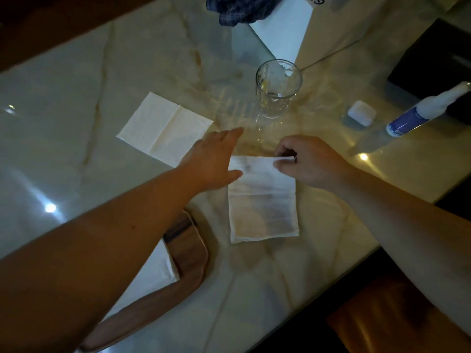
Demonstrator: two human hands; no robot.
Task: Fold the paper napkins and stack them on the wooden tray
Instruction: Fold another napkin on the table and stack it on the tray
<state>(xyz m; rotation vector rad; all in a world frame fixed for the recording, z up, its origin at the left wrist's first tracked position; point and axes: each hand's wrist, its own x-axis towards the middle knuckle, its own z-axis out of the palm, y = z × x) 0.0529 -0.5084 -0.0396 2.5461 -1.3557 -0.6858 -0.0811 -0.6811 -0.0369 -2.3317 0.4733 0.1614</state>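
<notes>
Napkin in work (262, 200): lies flat on the bench (76, 98) right in front of me, long axis running away from me, near edge toward me, far edge under both hands.
Right hand (309, 164): fingers pinched together on the far right corner of that napkin, corner lifted a little off the bench.
Left hand (212, 159): flat, fingers spread and apart, thumb on the far left corner, holding nothing, just pressing.
Key relation: far edge is at my fingers, near edge is the free one; I judge the fold goes along the long axis, far edge pulled toward me onto the near edge. Right hand has the grip, so it leads.
Wooden tray (188, 248): near left, partly under my left forearm, just beside the napkin's near left corner.
On tray: one white napkin (158, 268), mostly hidden by the arm.
Spare napkin (164, 128): far left, apart from the hands, one crease showing.
Glass (277, 90): upright just beyond the hands; could get bumped, I reckon.
</notes>
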